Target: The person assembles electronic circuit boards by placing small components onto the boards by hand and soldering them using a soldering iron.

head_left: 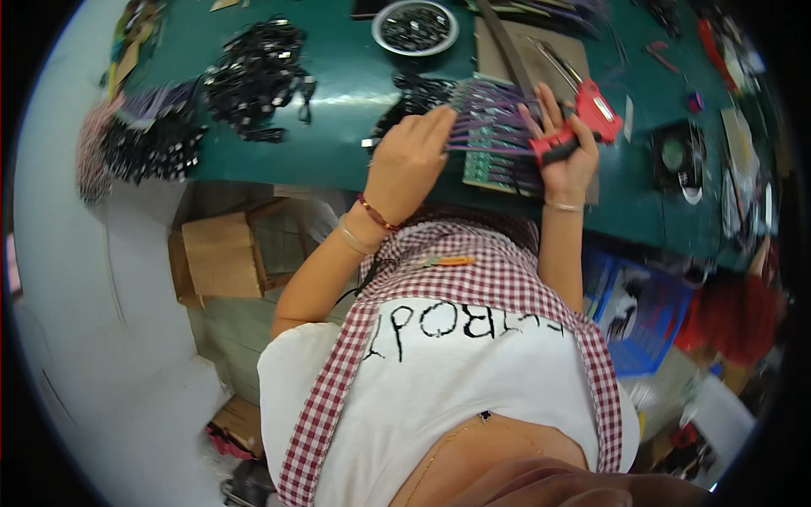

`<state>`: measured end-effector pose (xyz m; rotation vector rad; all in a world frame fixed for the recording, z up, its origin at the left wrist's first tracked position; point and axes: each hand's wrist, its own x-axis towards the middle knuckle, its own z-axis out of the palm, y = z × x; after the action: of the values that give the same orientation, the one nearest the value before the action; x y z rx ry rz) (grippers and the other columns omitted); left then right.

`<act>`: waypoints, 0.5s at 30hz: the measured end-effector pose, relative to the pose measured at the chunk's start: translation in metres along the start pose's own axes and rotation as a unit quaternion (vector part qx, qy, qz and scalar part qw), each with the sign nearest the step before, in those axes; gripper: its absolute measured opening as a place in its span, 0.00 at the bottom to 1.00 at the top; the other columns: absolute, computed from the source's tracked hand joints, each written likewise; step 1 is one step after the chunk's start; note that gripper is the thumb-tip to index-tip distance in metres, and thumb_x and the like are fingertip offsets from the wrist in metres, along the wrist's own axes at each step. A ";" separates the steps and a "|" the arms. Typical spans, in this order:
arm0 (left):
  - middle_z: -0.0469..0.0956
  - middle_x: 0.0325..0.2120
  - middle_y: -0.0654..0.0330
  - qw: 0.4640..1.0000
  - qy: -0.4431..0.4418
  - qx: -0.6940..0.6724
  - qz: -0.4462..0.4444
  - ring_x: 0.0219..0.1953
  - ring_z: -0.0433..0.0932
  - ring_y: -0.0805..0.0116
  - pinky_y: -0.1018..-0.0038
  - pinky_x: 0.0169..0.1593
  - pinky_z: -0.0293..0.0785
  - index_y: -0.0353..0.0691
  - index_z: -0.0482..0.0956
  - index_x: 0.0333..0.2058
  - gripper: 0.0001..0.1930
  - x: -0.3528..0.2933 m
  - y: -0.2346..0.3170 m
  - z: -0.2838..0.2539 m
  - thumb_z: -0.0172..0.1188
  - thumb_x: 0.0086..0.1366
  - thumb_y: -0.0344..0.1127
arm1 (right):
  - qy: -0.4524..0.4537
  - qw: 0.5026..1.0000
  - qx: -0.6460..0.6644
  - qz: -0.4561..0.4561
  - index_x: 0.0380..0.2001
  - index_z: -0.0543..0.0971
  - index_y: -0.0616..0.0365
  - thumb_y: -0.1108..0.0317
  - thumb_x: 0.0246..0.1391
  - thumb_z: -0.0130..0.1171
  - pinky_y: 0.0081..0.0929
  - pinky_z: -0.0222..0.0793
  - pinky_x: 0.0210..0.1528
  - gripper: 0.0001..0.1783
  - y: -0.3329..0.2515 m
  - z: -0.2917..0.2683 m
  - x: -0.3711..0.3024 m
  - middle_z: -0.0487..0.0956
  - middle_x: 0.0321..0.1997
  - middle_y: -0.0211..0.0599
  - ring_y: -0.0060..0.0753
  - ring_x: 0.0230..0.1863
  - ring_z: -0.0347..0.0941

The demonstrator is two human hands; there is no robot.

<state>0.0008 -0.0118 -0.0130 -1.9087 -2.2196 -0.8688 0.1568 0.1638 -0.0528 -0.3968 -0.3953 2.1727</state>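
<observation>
"Where is the red tool (601, 111)?"

"Held in the right hand (568, 173), above a green table (334, 148)."

"And the left hand (408, 160)?"

"Bent at purple wires (486, 139); whether it pinches any, I cannot tell."

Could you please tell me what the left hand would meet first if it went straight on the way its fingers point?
The left hand would probably meet the purple wires first; depth is unclear, so it may already touch them.

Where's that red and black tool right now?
In the head view, the red-and-black handheld tool is in the person's right hand, just right of the thin purple wires.
</observation>
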 end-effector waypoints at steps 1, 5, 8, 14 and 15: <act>0.73 0.44 0.54 1.000 -0.012 0.004 0.008 0.43 0.72 0.57 0.67 0.47 0.69 0.34 0.70 0.46 0.26 0.001 0.000 -0.006 0.59 0.43 0.23 | -0.001 1.000 -0.006 0.006 0.40 0.66 0.62 0.76 0.49 0.46 0.62 0.50 0.61 0.12 0.000 0.002 -0.001 0.62 0.56 0.69 0.55 0.64 0.52; 0.73 0.42 0.54 0.995 0.014 -0.098 0.028 0.43 0.72 0.58 0.67 0.46 0.69 0.36 0.71 0.45 0.22 0.002 -0.020 -0.035 0.58 0.47 0.25 | -0.002 1.000 -0.009 0.008 0.39 0.68 0.64 0.74 0.50 0.45 0.54 0.45 0.65 0.12 -0.003 0.009 -0.016 0.58 0.60 0.66 0.54 0.66 0.48; 0.75 0.32 0.55 0.974 0.010 -0.217 -0.066 0.33 0.74 0.65 0.72 0.38 0.70 0.37 0.72 0.47 0.17 0.005 -0.030 -0.075 0.54 0.57 0.30 | -0.034 0.999 -0.007 0.000 0.40 0.68 0.63 0.74 0.50 0.46 0.56 0.42 0.65 0.13 -0.006 0.003 -0.024 0.57 0.60 0.65 0.53 0.67 0.46; 0.78 0.30 0.54 0.837 0.152 -0.485 -0.203 0.28 0.73 0.73 0.79 0.35 0.71 0.29 0.72 0.45 0.21 -0.015 -0.069 -0.168 0.43 0.64 0.41 | -0.032 0.999 -0.001 0.010 0.40 0.67 0.63 0.74 0.49 0.48 0.57 0.40 0.65 0.12 -0.001 0.005 -0.032 0.57 0.61 0.65 0.54 0.67 0.44; 0.78 0.31 0.53 0.780 0.212 -0.556 -0.194 0.29 0.74 0.70 0.78 0.37 0.71 0.28 0.73 0.44 0.23 -0.018 -0.069 -0.186 0.42 0.64 0.44 | -0.016 1.000 0.003 0.004 0.39 0.67 0.63 0.75 0.49 0.48 0.57 0.40 0.65 0.12 -0.003 0.008 -0.036 0.56 0.61 0.65 0.54 0.67 0.44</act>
<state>-0.1138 -0.1185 0.1101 -1.1356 -1.9037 -2.8029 0.1763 0.1357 -0.0390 -0.3618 -0.4064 2.1905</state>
